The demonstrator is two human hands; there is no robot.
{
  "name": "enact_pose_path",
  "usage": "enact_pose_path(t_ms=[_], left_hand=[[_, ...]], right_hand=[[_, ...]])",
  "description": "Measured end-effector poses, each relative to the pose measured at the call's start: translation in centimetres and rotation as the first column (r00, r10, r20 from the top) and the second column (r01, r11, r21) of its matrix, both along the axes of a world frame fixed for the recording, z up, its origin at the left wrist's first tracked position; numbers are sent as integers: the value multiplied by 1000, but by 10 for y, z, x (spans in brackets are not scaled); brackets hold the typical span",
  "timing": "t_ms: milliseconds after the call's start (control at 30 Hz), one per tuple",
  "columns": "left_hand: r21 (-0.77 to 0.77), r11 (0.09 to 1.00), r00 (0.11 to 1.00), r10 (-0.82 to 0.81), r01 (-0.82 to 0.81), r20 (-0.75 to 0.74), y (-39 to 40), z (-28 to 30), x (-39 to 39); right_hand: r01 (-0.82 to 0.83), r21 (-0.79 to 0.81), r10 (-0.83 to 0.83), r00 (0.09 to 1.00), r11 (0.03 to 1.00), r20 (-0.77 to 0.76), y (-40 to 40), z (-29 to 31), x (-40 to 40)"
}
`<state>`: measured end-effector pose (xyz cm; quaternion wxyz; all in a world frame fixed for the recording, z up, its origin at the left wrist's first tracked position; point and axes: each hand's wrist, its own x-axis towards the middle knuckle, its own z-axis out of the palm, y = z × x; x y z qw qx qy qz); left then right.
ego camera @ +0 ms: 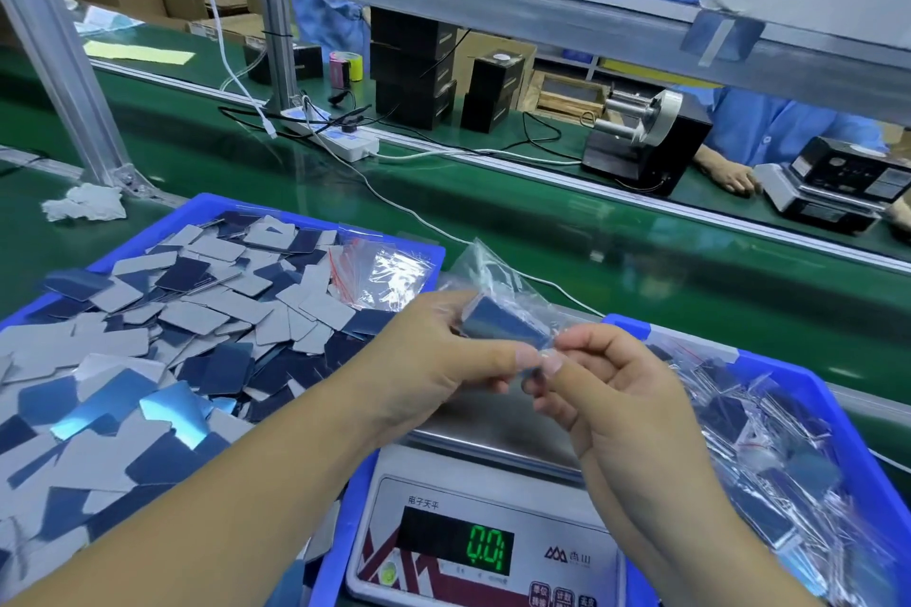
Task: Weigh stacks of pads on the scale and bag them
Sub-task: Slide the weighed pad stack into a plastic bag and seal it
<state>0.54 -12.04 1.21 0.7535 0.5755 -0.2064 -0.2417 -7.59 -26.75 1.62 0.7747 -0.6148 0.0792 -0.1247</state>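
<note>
A white power strip (pixel 340 141) is lying on the green bench (pixel 542 222) with cables running from it, and a crumpled white cloth (pixel 86 207) is sitting near a metal post (pixel 64 64). Black boxes (pixel 414 69) are standing stacked beyond, beside a tape dispenser (pixel 646 138).

— what can be read on the scale (pixel 485 542)?
— its green display (pixel 485 549) shows 0.0 and one more digit that is hard to make out. above the display, on the scale's front panel, stands the label 电子天平 (pixel 423 502).
— anything to the right of the display?
— a triangular logo with two chinese characters (pixel 567 555), too small to read surely. the buttons below the display carry characters too blurred to tell.
— elsewhere?
— nothing legible.
</note>
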Motion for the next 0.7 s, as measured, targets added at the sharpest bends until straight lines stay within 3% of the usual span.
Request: enact_pose_path(t_ms=[67,233,333,500,633,700], left_hand=[[-12,999,998,-47,48,35,-3,-2,-3],[-29,998,998,53,-52,17,-5,-6,-3],[18,1000,999,22,-23,44,-4,-5,-4],[-138,982,975,-151,129,-164,2,2,-2],[62,998,999,-31,29,34,0,-1,-1],[84,996,998,24,-28,54,-1,-3,-1]], right_hand=[[6,69,-6,1000,998,5,4,1,0],[-65,120,65,998,991,7,4,4,-2],[1,-1,-1,1000,1000,13,2,3,-2],[131,-214,-105,986,968,128,-8,5,-1],[193,-529,-79,970,826,230,-14,11,-3],[185,-585,-77,976,790,204,-17,10,0]])
